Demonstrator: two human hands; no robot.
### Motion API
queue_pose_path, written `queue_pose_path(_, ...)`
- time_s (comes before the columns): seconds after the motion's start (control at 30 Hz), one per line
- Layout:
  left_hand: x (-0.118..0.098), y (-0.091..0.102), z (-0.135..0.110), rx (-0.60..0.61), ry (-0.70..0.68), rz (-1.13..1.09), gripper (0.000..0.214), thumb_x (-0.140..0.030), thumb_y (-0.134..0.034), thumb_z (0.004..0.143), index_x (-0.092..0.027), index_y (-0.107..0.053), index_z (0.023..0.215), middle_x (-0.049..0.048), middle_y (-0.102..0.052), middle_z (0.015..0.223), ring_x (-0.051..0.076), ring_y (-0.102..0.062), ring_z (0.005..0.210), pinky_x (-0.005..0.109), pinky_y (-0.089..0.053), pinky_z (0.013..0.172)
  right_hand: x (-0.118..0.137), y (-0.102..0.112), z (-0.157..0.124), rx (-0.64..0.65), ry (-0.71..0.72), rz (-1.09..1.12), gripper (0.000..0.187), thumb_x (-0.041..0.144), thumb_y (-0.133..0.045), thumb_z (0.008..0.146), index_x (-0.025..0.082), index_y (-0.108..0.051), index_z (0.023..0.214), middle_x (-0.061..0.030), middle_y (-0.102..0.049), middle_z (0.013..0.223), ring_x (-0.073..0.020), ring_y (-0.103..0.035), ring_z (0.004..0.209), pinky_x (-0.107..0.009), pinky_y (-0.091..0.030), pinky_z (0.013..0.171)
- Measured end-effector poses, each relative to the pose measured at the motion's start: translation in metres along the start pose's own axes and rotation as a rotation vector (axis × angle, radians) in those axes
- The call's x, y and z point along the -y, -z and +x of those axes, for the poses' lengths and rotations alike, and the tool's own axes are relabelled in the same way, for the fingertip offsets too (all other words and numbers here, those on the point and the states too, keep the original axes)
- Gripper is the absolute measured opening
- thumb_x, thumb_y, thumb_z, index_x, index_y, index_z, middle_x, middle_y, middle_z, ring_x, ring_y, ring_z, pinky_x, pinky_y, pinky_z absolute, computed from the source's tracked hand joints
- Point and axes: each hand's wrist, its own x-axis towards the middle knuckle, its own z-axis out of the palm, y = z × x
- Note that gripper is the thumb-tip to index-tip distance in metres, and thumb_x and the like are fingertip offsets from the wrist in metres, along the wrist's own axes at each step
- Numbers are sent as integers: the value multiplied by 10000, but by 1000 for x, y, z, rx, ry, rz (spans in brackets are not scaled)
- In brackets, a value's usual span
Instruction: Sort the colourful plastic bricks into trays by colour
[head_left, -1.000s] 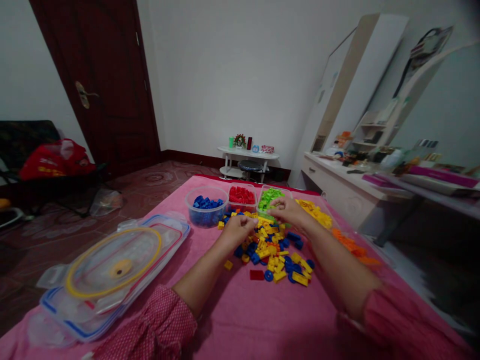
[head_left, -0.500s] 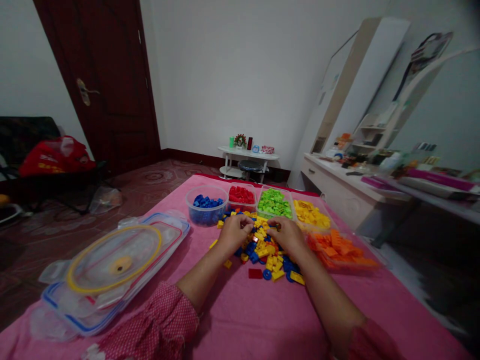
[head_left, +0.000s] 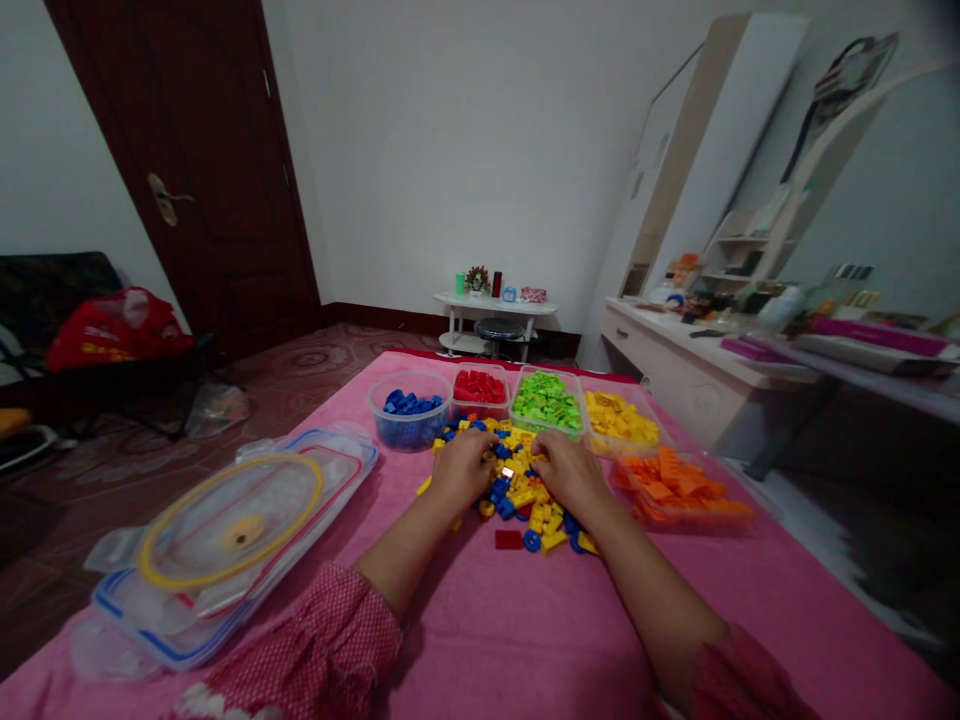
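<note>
A loose pile of mostly yellow and blue toy building bricks (head_left: pixel 521 495) lies on the pink cloth, with a few red and orange ones among them. Over its left side my left hand (head_left: pixel 463 468) bends down, fingers curled together at the bricks. My right hand (head_left: pixel 568 470) is at the right side of the pile, thumb and fingers drawn together. Whatever either hand pinches is too small and hidden to make out. A flat dark red brick (head_left: pixel 508 540) and a blue wheel-like piece (head_left: pixel 532 541) lie at the pile's near edge.
Behind the pile stand a round tub (head_left: pixel 386 432) of blue bricks and boxes of red (head_left: pixel 480 408), green (head_left: pixel 517 425) and yellow bricks (head_left: pixel 622 418). An orange-brick box (head_left: pixel 682 518) is at right. Stacked clear lids (head_left: pixel 225 530) lie left on the pink cloth (head_left: pixel 517 640).
Both hands stay over the pile, with small finger movements; my right hand has shifted slightly left. The whole view has tilted a little.
</note>
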Motion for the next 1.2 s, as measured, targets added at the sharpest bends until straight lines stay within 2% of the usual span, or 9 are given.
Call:
queue_pose_path(0.13, -2, 2, -1, -45, -3, -28, 411, -186, -545, 738, -227, -588, 1145, 68, -639, 1065, 222, -580, 985, 298, -422, 833, 1, -2, 1, -37, -5, -6, 301, 192, -517, 772, 213, -573, 1068, -46, -616, 1098, -202, -573, 950, -270, -371, 720)
queue_pose_path(0.27, 0, 4, 4, -92, 68, -229, 329, -217, -521, 771, -183, -618, 1083, 48, -670, 875, 178, -599, 796, 272, -435, 737, -3, -2, 4, -23, -38, 11, 392, 172, -493, 774, 241, -570, 1152, -31, -633, 1086, -203, -579, 972, -276, -394, 752)
queue_pose_path(0.4, 3, 1, 12, -54, 211, -646, 216, -169, -514, 757, -127, -647, 923, 28, -642, 750, 113, -559, 614, 208, -409, 557, -6, -5, 3, 10, 67, 23, 405, 186, -541, 756, 289, -598, 1144, -15, -609, 1151, -208, -567, 1027, -280, -406, 784)
queue_pose_path(0.5, 0, 1, 13, -4, 368, -913, 218, -168, -567, 729, -103, -621, 930, -5, -587, 634, 78, -483, 478, 177, -325, 425, -6, -7, 2, 10, 112, 71, 384, 170, -552, 751, 293, -629, 1106, -5, -626, 1127, -196, -577, 1005, -280, -412, 794)
queue_pose_path(0.67, -5, 5, 12, 43, 418, -1110, 373, -277, -720, 644, -110, -611, 959, -6, -597, 616, 75, -514, 494, 164, -355, 433, 2, 1, 6, -103, 65, 317, 285, 247, -589, 745, 205, -678, 1013, -43, -666, 980, -179, -595, 855, -274, -437, 743)
queue_pose_path(0.83, -9, 8, 11, 68, 377, -1169, 476, -417, -751, 609, -122, -619, 958, -9, -598, 616, 57, -512, 489, 149, -354, 436, 16, 11, 7, -30, 90, 679, 380, 320, -603, 739, 176, -641, 1089, -10, -625, 788, -95, -470, 529, -219, -381, 508)
queue_pose_path(0.93, -11, 9, 10, 67, 327, -1149, 509, -475, -736, 611, -118, -612, 953, -33, -555, 555, 51, -488, 469, 145, -336, 426, 21, 10, 5, 62, 137, 819, 439, 300, -609, 732, 191, -602, 1157, 0, -611, 792, -84, -471, 537, -204, -386, 511)
queue_pose_path(1.07, -15, 10, 10, 66, 311, -1108, 591, -498, -757, 565, -110, -588, 978, -57, -522, 504, 50, -449, 424, 158, -308, 412, 25, 10, 2, 90, 178, 853, 308, 261, -621, 706, 173, -656, 999, -15, -627, 821, -118, -542, 661, -220, -441, 592)
queue_pose_path(1.2, -17, 11, 10, 85, 317, -1089, 524, -525, -684, 644, -122, -594, 967, -39, -554, 533, 59, -472, 431, 162, -311, 418, 23, 19, 1, 148, 40, 976, 312, 308, -654, 685, 161, -629, 958, 21, -591, 661, -89, -497, 498, -204, -420, 475)
